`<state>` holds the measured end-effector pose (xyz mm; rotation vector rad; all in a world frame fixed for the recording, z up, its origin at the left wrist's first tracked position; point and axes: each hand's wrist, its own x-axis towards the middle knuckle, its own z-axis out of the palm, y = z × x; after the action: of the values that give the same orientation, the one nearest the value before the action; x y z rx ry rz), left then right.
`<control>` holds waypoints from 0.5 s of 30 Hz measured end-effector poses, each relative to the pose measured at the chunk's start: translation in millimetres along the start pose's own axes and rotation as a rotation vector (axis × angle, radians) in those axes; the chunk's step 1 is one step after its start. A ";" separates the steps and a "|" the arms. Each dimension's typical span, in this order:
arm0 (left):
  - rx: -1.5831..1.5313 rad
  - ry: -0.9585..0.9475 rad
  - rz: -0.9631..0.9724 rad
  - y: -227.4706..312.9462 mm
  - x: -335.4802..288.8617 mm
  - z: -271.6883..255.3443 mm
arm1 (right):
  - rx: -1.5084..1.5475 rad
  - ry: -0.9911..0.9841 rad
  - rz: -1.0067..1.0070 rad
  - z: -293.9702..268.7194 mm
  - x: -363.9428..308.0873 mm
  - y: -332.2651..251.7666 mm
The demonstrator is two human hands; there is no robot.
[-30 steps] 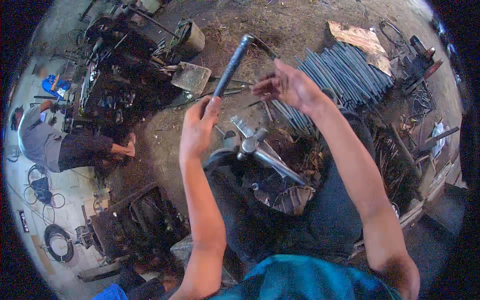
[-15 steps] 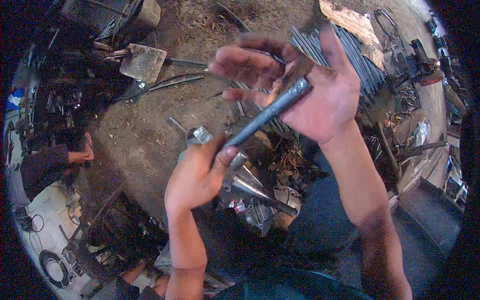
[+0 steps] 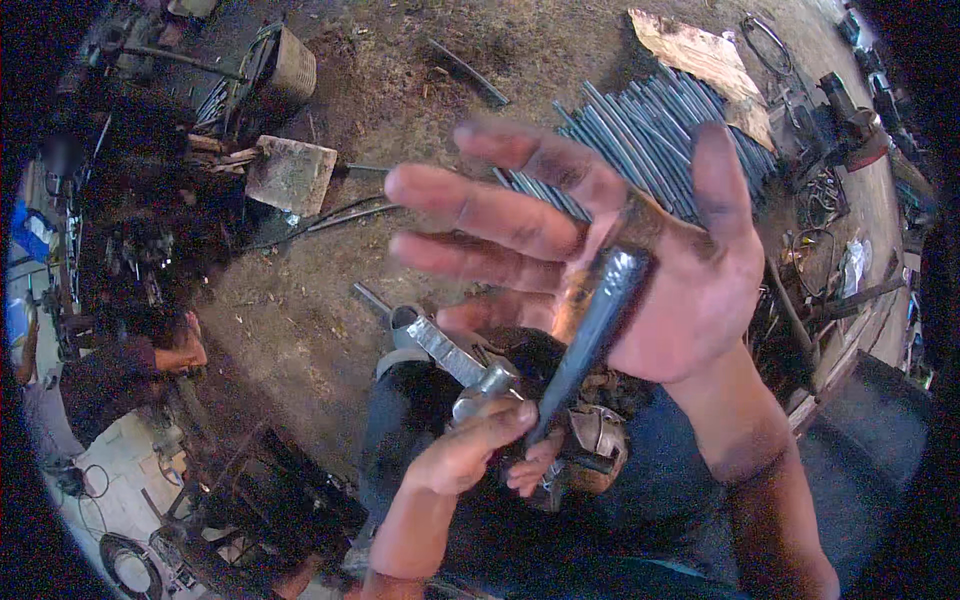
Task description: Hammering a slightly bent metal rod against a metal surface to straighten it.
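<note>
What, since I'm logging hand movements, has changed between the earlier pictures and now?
The left hand has drawn the metal bar back toward the body, bringing its far end in front of the right hand, whose palm has turned toward the camera. Nothing was let go: the left grip holds, the right hand stays open. The rod pile lies as before.

The left grip (image 3: 462, 455) holds a dark metal rod (image 3: 592, 332).

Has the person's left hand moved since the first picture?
Yes. Against the rod pile on the ground, the left hand has moved down the view and somewhat right, closer to the person's body.
</note>
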<state>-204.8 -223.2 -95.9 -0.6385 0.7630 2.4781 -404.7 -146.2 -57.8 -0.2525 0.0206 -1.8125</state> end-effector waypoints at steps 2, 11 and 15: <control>-0.088 -0.041 -0.035 -1.9 3.4 -2.7 | -0.014 -0.021 0.003 0.6 -1.6 -1.9; -0.035 -0.144 0.029 -1.2 4.1 -1.4 | -0.044 -0.032 0.029 -1.6 -7.1 -1.3; -0.040 0.017 0.119 -5.9 3.3 3.8 | -0.056 -0.024 0.020 0.7 -6.0 3.5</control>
<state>-205.2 -215.6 -97.3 -0.6466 0.7802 2.6047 -399.8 -141.3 -58.6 -0.3130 0.0573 -1.7910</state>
